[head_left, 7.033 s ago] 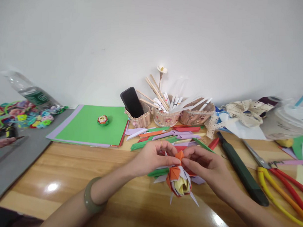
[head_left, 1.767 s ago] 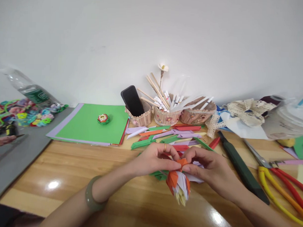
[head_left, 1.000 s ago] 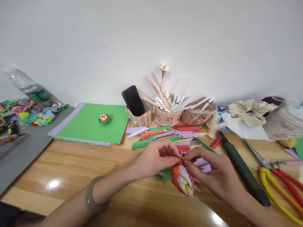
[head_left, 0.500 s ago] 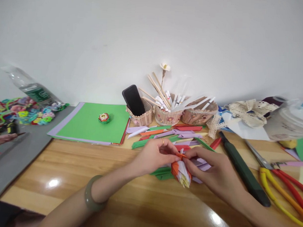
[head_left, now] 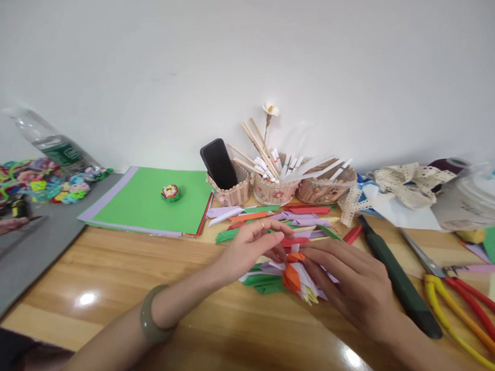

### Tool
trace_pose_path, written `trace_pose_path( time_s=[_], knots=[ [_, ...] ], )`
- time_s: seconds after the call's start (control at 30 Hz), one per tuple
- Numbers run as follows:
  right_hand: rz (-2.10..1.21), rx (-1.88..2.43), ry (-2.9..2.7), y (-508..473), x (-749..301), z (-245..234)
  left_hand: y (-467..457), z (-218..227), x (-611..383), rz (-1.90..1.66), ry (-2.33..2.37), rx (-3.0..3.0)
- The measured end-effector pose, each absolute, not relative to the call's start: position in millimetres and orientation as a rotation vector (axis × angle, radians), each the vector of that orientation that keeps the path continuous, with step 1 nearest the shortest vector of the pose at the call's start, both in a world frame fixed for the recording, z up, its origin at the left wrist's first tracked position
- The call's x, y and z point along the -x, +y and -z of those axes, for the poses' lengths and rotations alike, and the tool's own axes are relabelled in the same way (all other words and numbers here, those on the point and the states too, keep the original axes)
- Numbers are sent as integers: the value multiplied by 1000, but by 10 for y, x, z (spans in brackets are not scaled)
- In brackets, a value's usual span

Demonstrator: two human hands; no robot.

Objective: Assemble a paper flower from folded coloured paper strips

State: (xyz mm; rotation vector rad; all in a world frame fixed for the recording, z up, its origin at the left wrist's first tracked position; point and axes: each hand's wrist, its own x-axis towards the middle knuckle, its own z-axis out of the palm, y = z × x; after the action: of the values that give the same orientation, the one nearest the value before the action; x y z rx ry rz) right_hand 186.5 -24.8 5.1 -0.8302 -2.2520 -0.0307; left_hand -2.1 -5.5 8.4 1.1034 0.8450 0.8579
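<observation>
My right hand (head_left: 356, 278) is closed round a folded-paper piece (head_left: 293, 278) with orange, pale lilac and yellow layers, held low over the table. Beside its upper left edge is my left hand (head_left: 255, 248), thumb and forefinger apart and pinching nothing; its lower fingertips are near the paper, and I cannot tell whether they touch it. Folded green paper strips (head_left: 264, 283) lie under and left of the piece. Behind both hands are several more folded strips in lilac, red and orange, including a lilac strip (head_left: 305, 217).
Green paper sheets (head_left: 129, 203) at the left carry a small paper flower (head_left: 170, 192). Along the wall stand decorated baskets (head_left: 274, 193), one holding a phone (head_left: 218, 163). To the right lie a dark green tool (head_left: 398, 280) and scissors (head_left: 435, 278).
My left thumb and forefinger have let go of the orange part and lifted away from it. The paper piece has tilted slightly and moved a little right in my right hand.
</observation>
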Motion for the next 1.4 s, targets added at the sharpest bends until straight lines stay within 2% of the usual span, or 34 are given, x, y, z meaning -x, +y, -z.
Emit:
trace_pose_path(
  time_s=[0.17,0.3,0.37,0.53,0.7,1.13,1.4],
  knots=[
    [85,797,-2231,-215,-1880,-62,-43,-40,-3,-824,890,-1247],
    [34,905,-2132,-227,-1868,-88,-76,-39,4,-925,965,-1561],
    [-141,1051,-2065,-241,-1852,-132,-88,-48,11,-1034,984,-1806],
    [-857,1271,-2001,-248,-1791,-261,-100,-19,2,-1301,961,-2197],
    [-1089,1288,-1892,-247,-1764,-261,-125,33,-9,-1270,926,-2323],
    [-1171,1300,-1889,-167,-1843,-204,-102,33,-16,-1244,1007,-2061],
    [-1043,1284,-2018,-135,-1881,-272,-84,42,18,-1194,901,-2035]
  ],
)
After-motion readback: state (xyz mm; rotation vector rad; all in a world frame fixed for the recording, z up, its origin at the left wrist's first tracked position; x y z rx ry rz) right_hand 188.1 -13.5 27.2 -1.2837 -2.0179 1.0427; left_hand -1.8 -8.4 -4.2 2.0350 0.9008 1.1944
